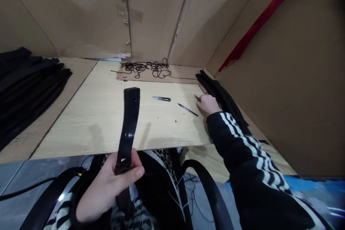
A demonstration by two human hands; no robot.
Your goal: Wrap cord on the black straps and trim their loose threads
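Note:
My left hand (110,178) is closed round a glossy black strap (127,133) near the table's front edge. The strap stands upright above the fist, with a small dark hole near its squared top end, and more of it hangs below. At the right side of the table, my right hand (208,104) is closed, and a small dark tip (197,98) pokes out from its fingers; the rest of that thing is hidden. Thread snips (162,99) lie on the tabletop between the hands. A slim, pointed metal tool (188,109) lies just left of my right hand.
Tangled dark cord (145,67) lies along the back of the table (88,115). Black strips are stacked at the left (29,90), and further black strips (229,100) lie at the right under my sleeve. Cardboard walls (153,14) enclose the back and right; a red strip (264,21) hangs there.

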